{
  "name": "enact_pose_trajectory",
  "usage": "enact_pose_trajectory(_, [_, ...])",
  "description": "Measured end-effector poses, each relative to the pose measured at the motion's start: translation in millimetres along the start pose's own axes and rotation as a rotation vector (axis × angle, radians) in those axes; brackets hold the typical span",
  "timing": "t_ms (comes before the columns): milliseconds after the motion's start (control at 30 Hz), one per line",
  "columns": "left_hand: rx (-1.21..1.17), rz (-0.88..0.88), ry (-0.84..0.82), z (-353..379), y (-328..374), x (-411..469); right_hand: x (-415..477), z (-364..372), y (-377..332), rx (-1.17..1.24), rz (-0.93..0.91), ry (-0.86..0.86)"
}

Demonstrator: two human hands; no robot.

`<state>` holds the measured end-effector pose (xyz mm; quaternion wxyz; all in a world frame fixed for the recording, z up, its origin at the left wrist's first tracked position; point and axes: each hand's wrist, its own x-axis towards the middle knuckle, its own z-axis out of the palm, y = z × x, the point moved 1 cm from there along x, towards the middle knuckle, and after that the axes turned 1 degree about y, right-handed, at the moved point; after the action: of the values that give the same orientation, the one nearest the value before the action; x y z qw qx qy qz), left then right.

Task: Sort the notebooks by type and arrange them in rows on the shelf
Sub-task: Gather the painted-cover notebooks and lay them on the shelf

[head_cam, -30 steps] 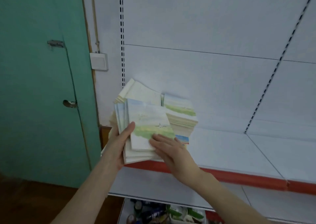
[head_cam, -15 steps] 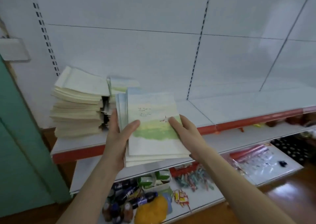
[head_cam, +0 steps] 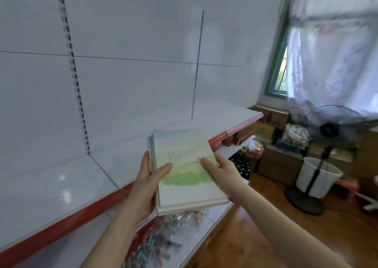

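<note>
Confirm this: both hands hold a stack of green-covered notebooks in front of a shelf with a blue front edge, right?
Not quite: the head view shows the shelf has a red front edge, not blue. The left hand and right hand do hold the stack of notebooks.

One left hand, one right hand, perhaps four notebooks, two shelves, one fan, one white bucket.

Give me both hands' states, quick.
Left hand: grips the stack of notebooks, thumb on the cover.
Right hand: holds the same stack's right edge.
</note>
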<state>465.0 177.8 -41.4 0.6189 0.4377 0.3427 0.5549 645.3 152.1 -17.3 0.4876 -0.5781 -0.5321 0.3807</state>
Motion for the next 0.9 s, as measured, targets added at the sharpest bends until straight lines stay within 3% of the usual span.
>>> enact_pose_trajectory(200, [-0.01,-0.024,-0.124,112.8,-39.2,95.1,78.4,-114.1,27.7,-0.01,0.04,0.145])
enact_pose_trajectory(567, [0.012,-0.083,-0.222,226.6,-121.5,307.5,268.3,-236.0,95.0,-0.039,0.061,0.293])
enact_pose_trajectory(900, [0.004,-0.221,-0.459,395.3,-204.1,485.9,405.9,-406.6,150.8,-0.041,0.164,0.49])
